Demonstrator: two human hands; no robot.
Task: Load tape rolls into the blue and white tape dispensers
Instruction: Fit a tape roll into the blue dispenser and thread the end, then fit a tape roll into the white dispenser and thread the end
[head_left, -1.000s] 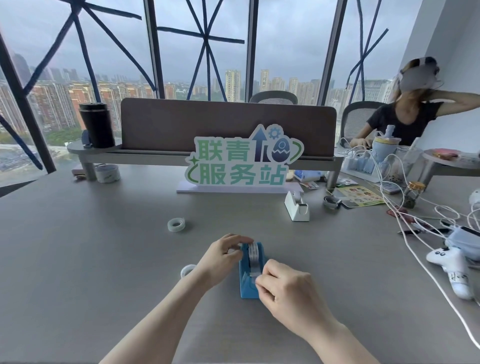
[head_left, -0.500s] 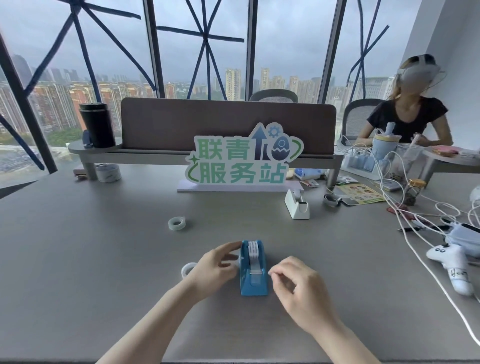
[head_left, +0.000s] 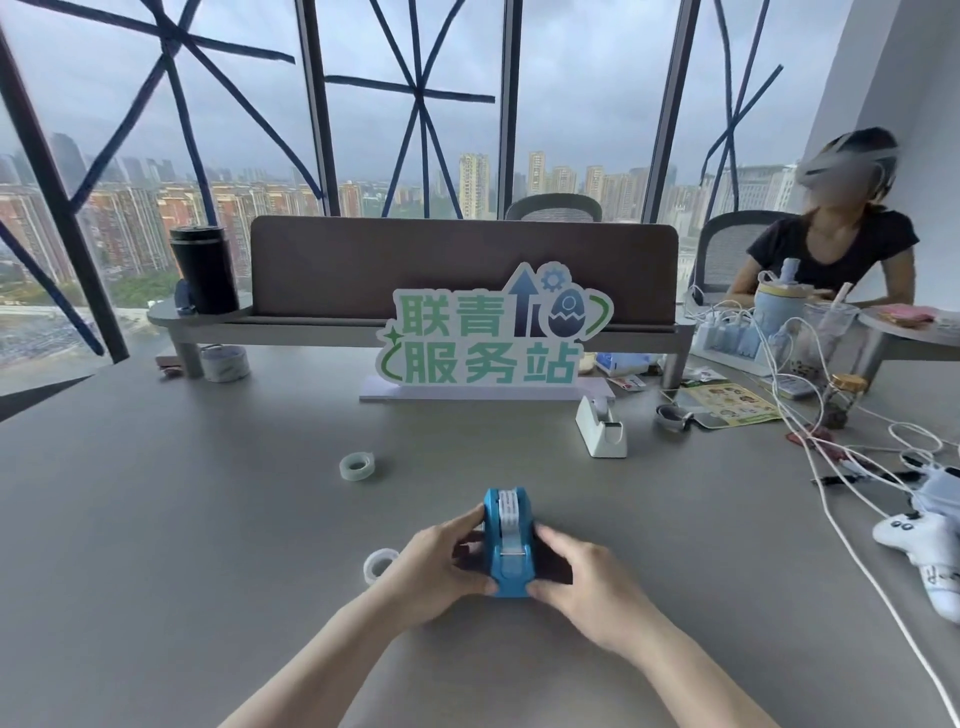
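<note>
2 hands grip the blue dispenser (head_left: 509, 545) on the table (head_left: 208, 519): left hand (head_left: 439, 566) and right hand (head_left: 582, 582) press its sides, a roll loaded inside. The white dispenser (head_left: 601, 427) stands well apart beyond; 2 loose rolls (head_left: 357, 466) (head_left: 379, 564) lie left.

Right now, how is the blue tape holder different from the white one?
The blue dispenser sits close, held between the left hand and right hand; the white dispenser stands farther back, untouched. The blue one plainly has tape loaded; the white one's roll is too small to make out. Both rest upright on the table.
</note>
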